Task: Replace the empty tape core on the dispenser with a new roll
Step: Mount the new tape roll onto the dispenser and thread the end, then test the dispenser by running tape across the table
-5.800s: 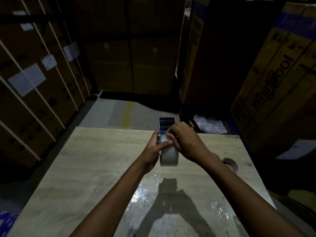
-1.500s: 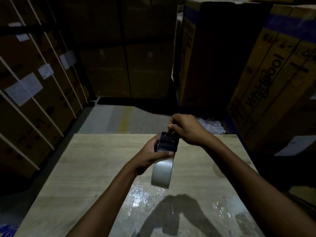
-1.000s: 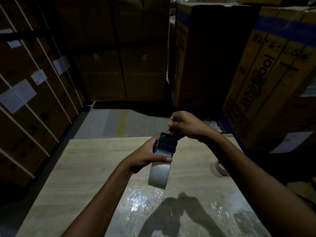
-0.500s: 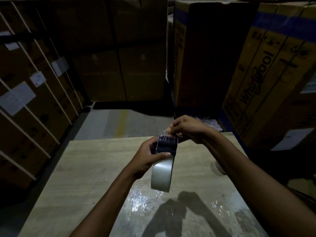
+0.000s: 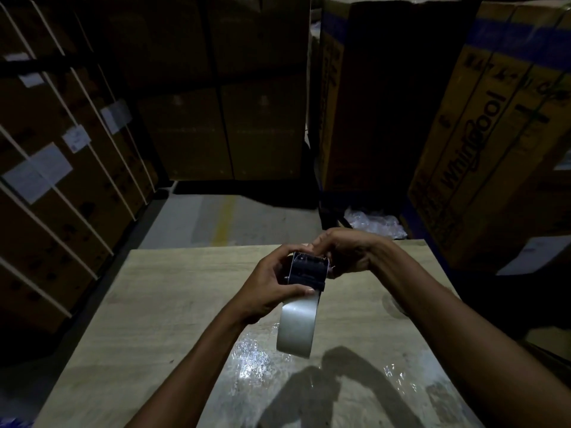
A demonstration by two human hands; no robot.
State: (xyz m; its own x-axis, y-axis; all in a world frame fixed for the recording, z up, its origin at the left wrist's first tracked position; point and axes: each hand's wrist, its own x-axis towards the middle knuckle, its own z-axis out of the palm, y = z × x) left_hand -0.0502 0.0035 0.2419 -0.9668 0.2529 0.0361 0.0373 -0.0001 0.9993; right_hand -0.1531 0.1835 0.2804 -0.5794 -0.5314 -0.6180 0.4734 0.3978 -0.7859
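A dark tape dispenser [image 5: 307, 270] is held in the air over the wooden table [image 5: 173, 304], with a pale new tape roll [image 5: 297, 329] mounted at its near end. My left hand [image 5: 272, 288] grips the dispenser's left side, thumb laid across where the roll meets the frame. My right hand [image 5: 343, 251] pinches the far top end of the dispenser near the cutter; what its fingertips hold is hidden. The empty tape core [image 5: 394, 305] lies on the table at the right, partly behind my right forearm.
Tall cardboard cartons stand all around: strapped ones [image 5: 61, 168] on the left, dark ones behind, and a printed carton [image 5: 482, 134] on the right. Crumpled plastic wrap [image 5: 374, 222] lies on the floor beyond the table. Shiny film [image 5: 256, 356] covers the near tabletop.
My right hand has come down from above the dispenser's far end to close around its tip. The dispenser and roll stay in my left hand, nearly in the same place.
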